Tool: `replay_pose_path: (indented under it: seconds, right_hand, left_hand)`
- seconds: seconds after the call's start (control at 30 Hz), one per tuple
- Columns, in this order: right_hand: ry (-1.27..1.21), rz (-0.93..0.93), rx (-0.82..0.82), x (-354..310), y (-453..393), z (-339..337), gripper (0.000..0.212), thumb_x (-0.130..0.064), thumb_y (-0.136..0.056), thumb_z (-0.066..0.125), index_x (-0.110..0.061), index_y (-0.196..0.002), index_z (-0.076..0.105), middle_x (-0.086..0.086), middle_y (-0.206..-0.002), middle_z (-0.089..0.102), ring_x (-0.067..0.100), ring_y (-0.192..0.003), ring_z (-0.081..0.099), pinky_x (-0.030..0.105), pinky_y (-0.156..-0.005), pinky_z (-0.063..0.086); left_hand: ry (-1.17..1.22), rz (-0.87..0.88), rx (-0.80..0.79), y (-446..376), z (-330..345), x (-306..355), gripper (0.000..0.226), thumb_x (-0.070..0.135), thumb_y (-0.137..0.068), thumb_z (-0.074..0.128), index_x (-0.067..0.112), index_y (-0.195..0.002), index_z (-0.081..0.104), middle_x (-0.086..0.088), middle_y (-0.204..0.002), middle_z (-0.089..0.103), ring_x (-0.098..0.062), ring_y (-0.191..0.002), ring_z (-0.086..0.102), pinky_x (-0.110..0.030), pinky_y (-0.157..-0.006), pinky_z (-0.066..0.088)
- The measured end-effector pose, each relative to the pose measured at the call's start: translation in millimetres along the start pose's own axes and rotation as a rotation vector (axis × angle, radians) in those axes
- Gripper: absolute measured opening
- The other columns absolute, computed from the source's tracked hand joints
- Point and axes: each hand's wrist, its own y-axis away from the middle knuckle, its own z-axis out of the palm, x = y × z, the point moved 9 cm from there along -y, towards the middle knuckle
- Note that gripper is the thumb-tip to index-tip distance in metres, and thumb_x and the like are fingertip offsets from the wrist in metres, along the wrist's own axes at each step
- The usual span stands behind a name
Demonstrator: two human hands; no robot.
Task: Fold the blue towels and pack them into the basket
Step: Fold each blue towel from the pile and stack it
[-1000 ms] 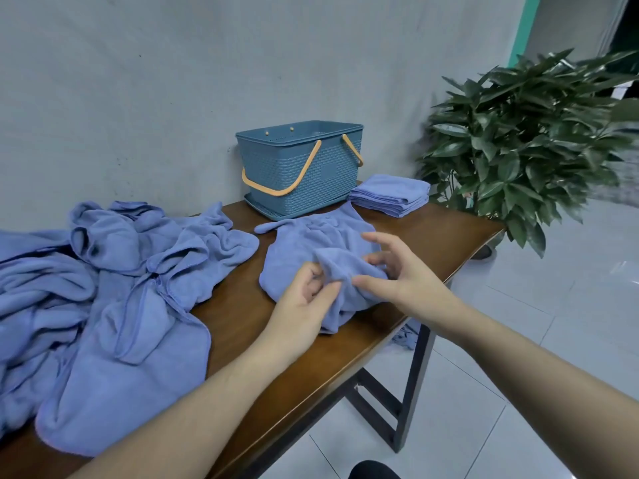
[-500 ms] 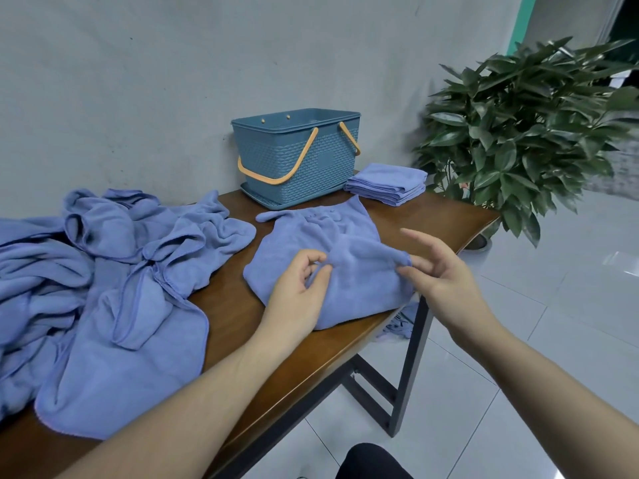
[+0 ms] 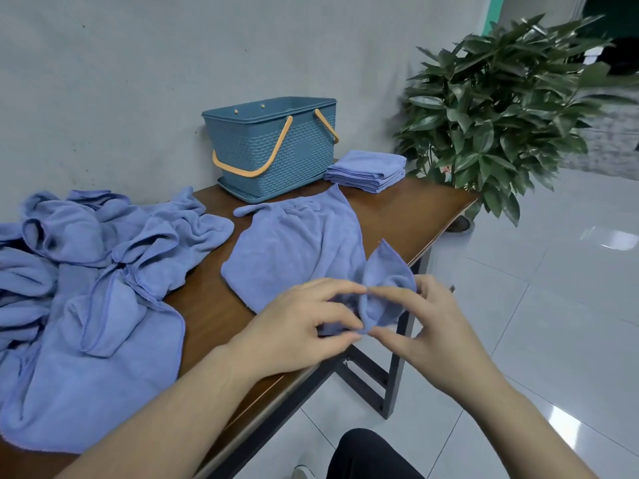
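A blue towel (image 3: 297, 247) lies spread in the middle of the brown table (image 3: 408, 216). Its near right corner is lifted off the table edge. My left hand (image 3: 297, 326) and my right hand (image 3: 425, 323) both pinch that bunched corner between thumb and fingers, fingertips almost meeting. A teal basket (image 3: 276, 150) with orange handles stands at the back against the wall. A stack of folded blue towels (image 3: 366, 171) sits right of the basket. A heap of unfolded blue towels (image 3: 86, 278) covers the table's left part.
A leafy potted plant (image 3: 511, 108) stands on the floor beyond the table's right end. White floor tiles (image 3: 553, 305) lie to the right. A dark knee (image 3: 366, 454) shows at the bottom. The grey wall runs behind the table.
The towel has been spread flatter on the table. My two hands came together at its near right corner, which now stands up bunched between their fingers.
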Motion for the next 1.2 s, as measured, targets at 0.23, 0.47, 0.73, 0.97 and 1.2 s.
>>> replay_pose_path:
  seconds: [0.23,0.47,0.73,0.97,1.2]
  right_hand:
    - [-0.252,0.181,0.141,13,28,-5,0.017,-0.021,-0.086,0.075,-0.035,-0.083,0.066,-0.01,-0.088,0.061,0.011,-0.092,0.061,0.016,-0.082,0.044]
    - [-0.814,0.563,0.167,17,42,5,0.052,-0.008,-0.084,0.076,-0.035,-0.123,0.052,0.003,-0.091,0.076,0.01,-0.088,0.071,0.014,-0.074,0.051]
    - [-0.709,0.437,0.06,18,38,6,0.041,0.016,-0.089,0.061,-0.021,-0.105,0.072,-0.007,-0.098,0.077,0.006,-0.099,0.07,0.015,-0.084,0.049]
    - [-0.921,0.288,0.089,13,51,-21,0.067,0.038,-0.079,0.046,-0.024,-0.079,0.07,0.012,-0.085,0.076,0.027,-0.104,0.071,0.03,-0.088,0.056]
    - [-0.975,0.353,0.192,26,57,-32,0.066,0.034,-0.083,0.044,-0.026,-0.073,0.07,0.013,-0.089,0.077,0.028,-0.098,0.074,0.029,-0.087,0.057]
  left_hand:
    - [-0.023,-0.404,-0.069,13,-9,-53,0.055,0.069,-0.091,0.04,0.039,-0.136,0.05,0.028,-0.139,0.049,0.008,-0.129,0.044,-0.032,-0.112,0.037]
    - [-0.164,-0.368,-0.139,13,-2,-55,0.056,0.076,-0.08,0.048,0.048,-0.127,0.06,0.031,-0.137,0.04,0.008,-0.128,0.037,-0.027,-0.106,0.026]
    - [-0.17,-0.162,-0.147,6,2,-17,0.046,0.072,-0.084,0.055,0.042,-0.115,0.07,0.024,-0.135,0.054,0.005,-0.131,0.04,-0.028,-0.108,0.029]
    - [-0.166,0.007,-0.218,-5,14,15,0.074,0.071,-0.077,0.069,0.036,-0.14,0.051,0.02,-0.147,0.048,0.003,-0.136,0.04,-0.03,-0.112,0.032]
    - [-0.155,0.111,-0.162,-17,26,34,0.018,0.042,-0.089,0.07,0.028,-0.1,0.068,0.014,-0.104,0.064,-0.01,-0.094,0.061,-0.038,-0.08,0.049]
